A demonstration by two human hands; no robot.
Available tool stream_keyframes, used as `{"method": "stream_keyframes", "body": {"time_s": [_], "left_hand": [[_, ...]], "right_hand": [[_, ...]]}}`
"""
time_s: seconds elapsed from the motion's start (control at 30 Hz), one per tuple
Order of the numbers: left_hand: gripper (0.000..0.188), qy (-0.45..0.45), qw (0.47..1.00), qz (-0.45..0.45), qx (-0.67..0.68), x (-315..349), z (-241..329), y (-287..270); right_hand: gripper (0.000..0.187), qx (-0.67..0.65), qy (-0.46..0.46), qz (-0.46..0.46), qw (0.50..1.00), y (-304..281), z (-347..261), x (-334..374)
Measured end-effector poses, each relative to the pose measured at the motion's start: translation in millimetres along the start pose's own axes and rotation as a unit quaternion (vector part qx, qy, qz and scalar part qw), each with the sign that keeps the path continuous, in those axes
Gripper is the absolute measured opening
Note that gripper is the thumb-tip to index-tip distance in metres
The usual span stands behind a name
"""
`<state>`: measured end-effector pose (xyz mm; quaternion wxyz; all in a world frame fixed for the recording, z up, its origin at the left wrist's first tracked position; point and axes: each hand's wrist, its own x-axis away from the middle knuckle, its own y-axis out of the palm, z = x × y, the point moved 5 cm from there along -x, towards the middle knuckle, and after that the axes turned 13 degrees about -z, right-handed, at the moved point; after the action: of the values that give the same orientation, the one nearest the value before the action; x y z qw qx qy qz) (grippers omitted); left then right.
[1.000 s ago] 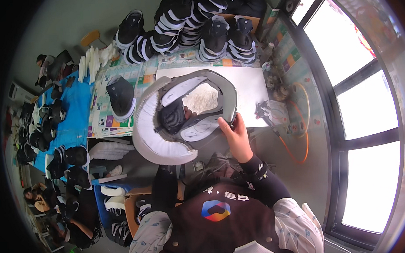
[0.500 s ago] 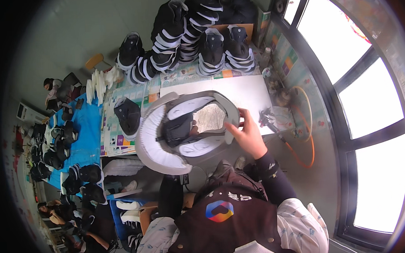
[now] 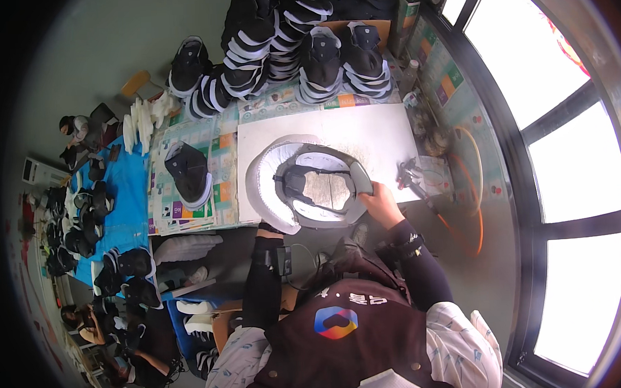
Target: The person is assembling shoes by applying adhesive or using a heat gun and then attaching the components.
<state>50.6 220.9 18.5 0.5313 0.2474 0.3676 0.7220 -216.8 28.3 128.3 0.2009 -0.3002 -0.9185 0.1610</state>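
Note:
A large grey ring-shaped thing (image 3: 259, 189) with a white pleated lining, pale padded inner panels and black strapping lies tilted over the front of the white board (image 3: 363, 124). My right hand (image 3: 383, 205) grips its right end, thumb over the rim and fingers behind. On the other side, my left hand (image 3: 269, 231) goes under the ring's near left edge. Only the wrist end of that hand shows; its fingers are hidden. A beige patch appears through the central opening. Left of the board sits a single black shoe (image 3: 188, 176) with a white sole.
Stacked black shoes (image 3: 251, 52) fill the back of the table. A spray gun (image 3: 414, 180) with an orange hose (image 3: 477, 222) lies at the right, near the windows. More shoes cover a blue-topped table (image 3: 122, 200) at the left, where other people sit.
The ring-shaped thing has gone down and away from me, onto or close over the board. My right hand has moved with it, and the left fingers seen through the opening are now hidden.

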Motion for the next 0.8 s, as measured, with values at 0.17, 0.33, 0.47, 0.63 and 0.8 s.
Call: {"method": "stream_keyframes", "body": {"time_s": [0.17, 0.33, 0.47, 0.63, 0.8], "left_hand": [[0.021, -0.026, 0.974, 0.22, -0.047, -45.3, -17.4, 2.2], [0.046, -0.098, 0.99, 0.096, 0.002, -74.5, -35.1, 7.5], [0.052, -0.12, 0.984, 0.068, -0.109, -98.9, -63.3, -13.1], [0.05, -0.227, 0.792, 0.093, -0.559, -123.7, -68.2, -56.7], [0.033, -0.165, 0.539, -0.025, -0.826, -209.7, -92.7, 27.8]], "right_hand": [[0.023, -0.34, 0.169, -0.127, 0.916, 18.3, 56.4, -37.5], [0.032, -0.429, 0.177, -0.218, 0.858, 23.6, 88.1, -65.5], [0.045, -0.505, 0.269, -0.214, 0.792, 24.4, 115.4, -88.6], [0.052, -0.524, 0.292, -0.262, 0.756, 40.3, 137.6, -90.4], [0.048, -0.569, 0.296, -0.212, 0.737, 28.2, 179.0, -95.4]]}}
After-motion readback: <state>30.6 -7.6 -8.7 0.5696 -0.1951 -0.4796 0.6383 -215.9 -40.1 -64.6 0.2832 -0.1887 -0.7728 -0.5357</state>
